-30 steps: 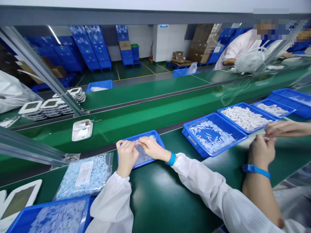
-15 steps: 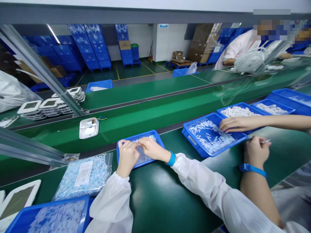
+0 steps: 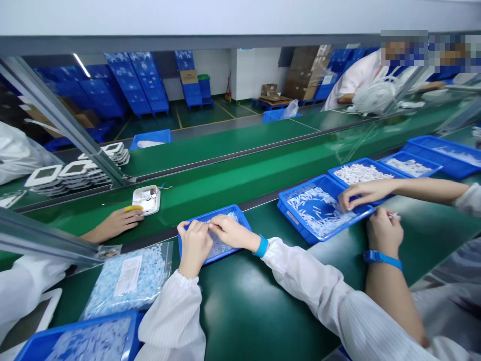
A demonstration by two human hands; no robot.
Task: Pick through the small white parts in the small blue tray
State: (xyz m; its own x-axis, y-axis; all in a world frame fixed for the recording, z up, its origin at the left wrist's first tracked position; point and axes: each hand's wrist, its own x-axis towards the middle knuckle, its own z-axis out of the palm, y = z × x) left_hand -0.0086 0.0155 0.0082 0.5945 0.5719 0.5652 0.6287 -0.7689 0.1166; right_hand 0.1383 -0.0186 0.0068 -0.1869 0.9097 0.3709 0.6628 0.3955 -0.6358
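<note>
My left hand (image 3: 194,244) and my right hand (image 3: 232,231) meet over a small blue tray (image 3: 240,214) of tiny white parts on the green table. The fingertips of both hands are pinched together on a small white part I can barely see. A blue wrist strap (image 3: 261,245) circles my right wrist. Both sleeves are white.
A clear bag of small parts (image 3: 130,277) lies left of my tray, above another blue tray (image 3: 80,340). A co-worker's hand (image 3: 116,223) reaches a white device (image 3: 147,199) on the conveyor belt. At right, another person's hands (image 3: 363,194) work over blue trays (image 3: 319,209) of white parts.
A co-worker's hand has come in from the left to the white device, which has travelled right along the belt. The person at right keeps a hand in the tray. My hands barely moved.
</note>
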